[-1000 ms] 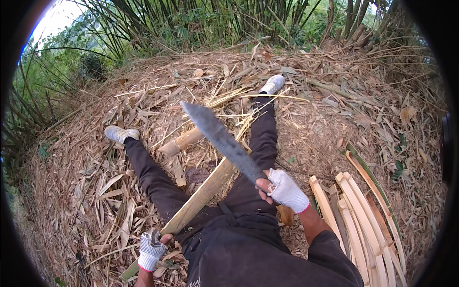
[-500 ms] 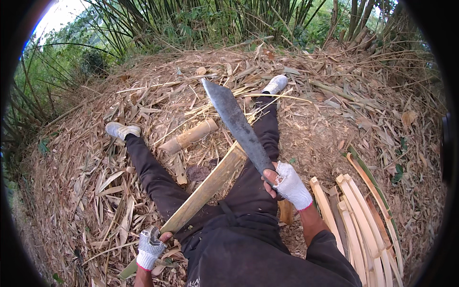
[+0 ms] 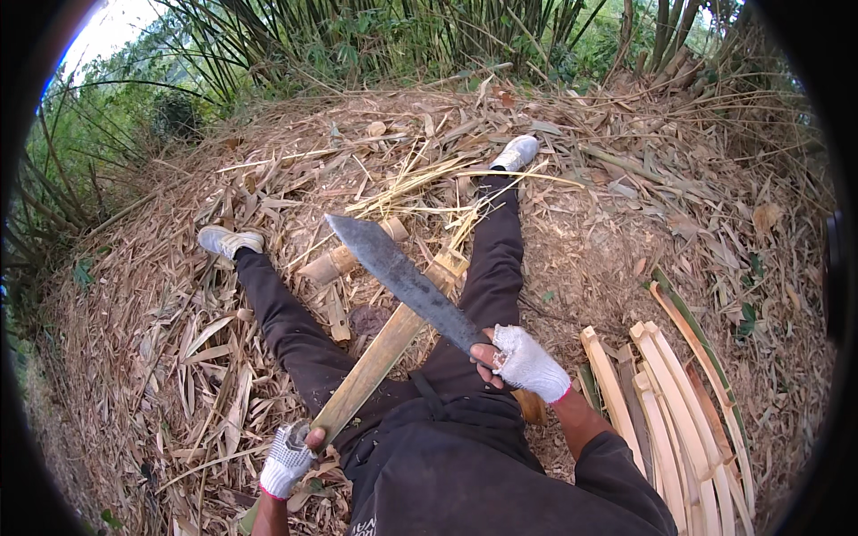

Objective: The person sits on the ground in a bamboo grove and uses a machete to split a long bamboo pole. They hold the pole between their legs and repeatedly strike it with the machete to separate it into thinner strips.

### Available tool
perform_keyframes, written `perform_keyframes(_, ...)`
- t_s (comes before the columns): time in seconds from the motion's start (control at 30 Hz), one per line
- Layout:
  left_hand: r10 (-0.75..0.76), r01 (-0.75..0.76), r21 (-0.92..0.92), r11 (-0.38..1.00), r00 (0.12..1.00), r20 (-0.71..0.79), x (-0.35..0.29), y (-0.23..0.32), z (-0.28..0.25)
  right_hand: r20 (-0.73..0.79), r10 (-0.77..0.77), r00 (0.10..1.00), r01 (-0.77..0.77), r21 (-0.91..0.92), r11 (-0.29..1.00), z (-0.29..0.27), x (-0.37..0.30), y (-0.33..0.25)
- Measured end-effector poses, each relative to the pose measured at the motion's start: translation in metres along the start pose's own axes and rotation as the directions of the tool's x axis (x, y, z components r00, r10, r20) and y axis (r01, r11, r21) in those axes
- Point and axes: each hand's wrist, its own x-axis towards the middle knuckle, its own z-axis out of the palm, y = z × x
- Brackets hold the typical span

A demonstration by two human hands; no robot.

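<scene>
My right hand, in a white fingerless glove, grips the handle end of a machete. Its broad dark blade points away to the upper left and crosses over a bamboo strip. Whether the edge touches the strip I cannot tell. My left hand, gloved with the thumb bare, is closed round the near end of that strip. The strip slants across my left thigh towards pale shavings between my legs. Its far part passes beneath the blade.
Several split bamboo strips lie on the ground to my right. A short bamboo section rests between my feet, beside thin pale shavings. Dry leaves and husks cover the ground. Bamboo stalks stand at the back.
The machete has come down and leftwards, so its blade now crosses the strip. My right hand has shifted slightly left, and my left hand with the strip slightly right.
</scene>
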Motion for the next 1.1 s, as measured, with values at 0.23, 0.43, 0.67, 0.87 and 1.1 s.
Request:
perform_keyframes(0.23,-0.042,0.056,-0.222,0.973,0.997,0.069,0.001,-0.014,0.006,-0.085,-0.069,0.994,0.073,0.038,0.997,-0.008,0.004,0.004)
perform_keyframes(0.43,-0.048,0.054,-0.214,0.975,0.998,0.035,0.007,-0.011,0.011,-0.002,-0.01,1.0,0.01,-0.048,0.999,0.018,0.003,0.013)
perform_keyframes(0.67,-0.091,0.147,-0.435,0.888,0.985,0.146,0.006,0.016,0.011,0.039,0.034,0.999,-0.034,-0.01,0.999,0.024,0.0,0.014)
perform_keyframes(0.87,-0.048,0.139,-0.452,0.881,0.977,0.206,0.015,0.025,0.016,0.225,0.052,0.973,-0.019,-0.144,0.989,0.029,0.005,0.016)
perform_keyframes(1.1,-0.106,0.246,-0.548,0.799,0.956,0.274,0.02,0.032,0.018,-0.125,-0.173,0.977,0.194,0.181,0.964,-0.045,0.024,-0.001)
